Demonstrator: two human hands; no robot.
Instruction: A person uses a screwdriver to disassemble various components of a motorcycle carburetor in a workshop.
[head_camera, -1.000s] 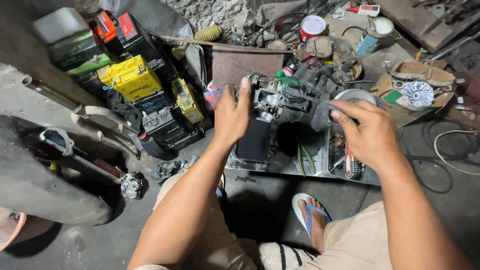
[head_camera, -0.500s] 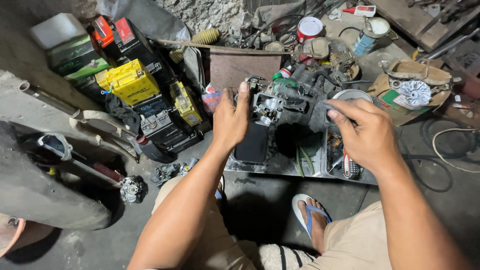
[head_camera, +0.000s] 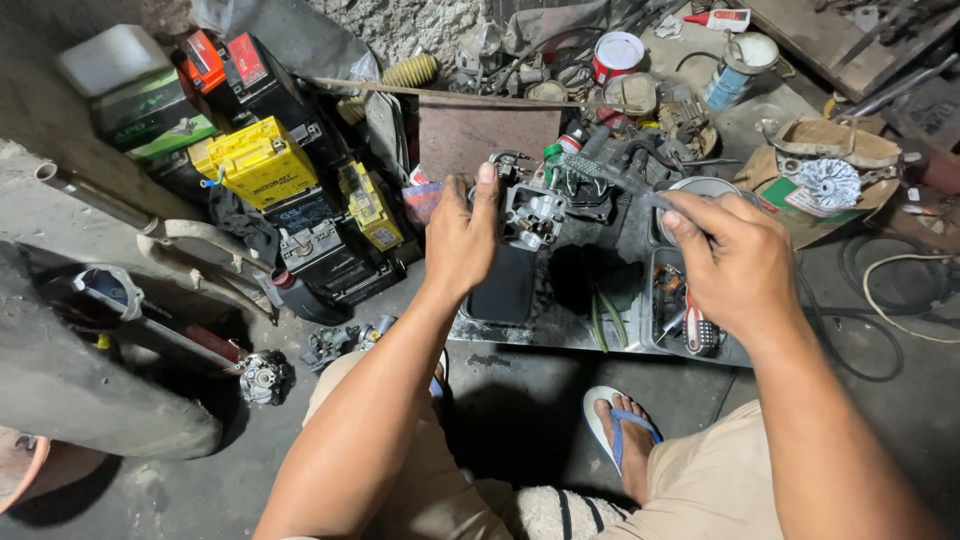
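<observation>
Right at the centre, the left hand (head_camera: 458, 240) holds a grey metal carburetor (head_camera: 533, 212) in a closed grip, thumb stretched up along its near side and the fingers wrapped behind it, out of sight. The carburetor is lifted slightly above a grimy metal tray (head_camera: 560, 335) that lies on the floor. The right hand (head_camera: 735, 262) has its grip pinched together on a thin brush (head_camera: 608, 180), whose bristled end points left and reaches the top of the carburetor; whether the bristles touch the metal is hard to tell.

Under the left hand a flat black pad (head_camera: 505, 285) rests on the tray, and near the right wrist sits a small compartment holding loose screws and small parts (head_camera: 680, 310). Just beyond the right hand stands a round metal bowl (head_camera: 700, 186). To the left, well apart from the hands, several batteries are piled, among them a yellow battery (head_camera: 258, 165). Farther back stands a red-and-white can (head_camera: 617, 55). Near the bottom edge a foot in a blue flip-flop (head_camera: 620, 430) rests on the concrete floor (head_camera: 520, 410).
</observation>
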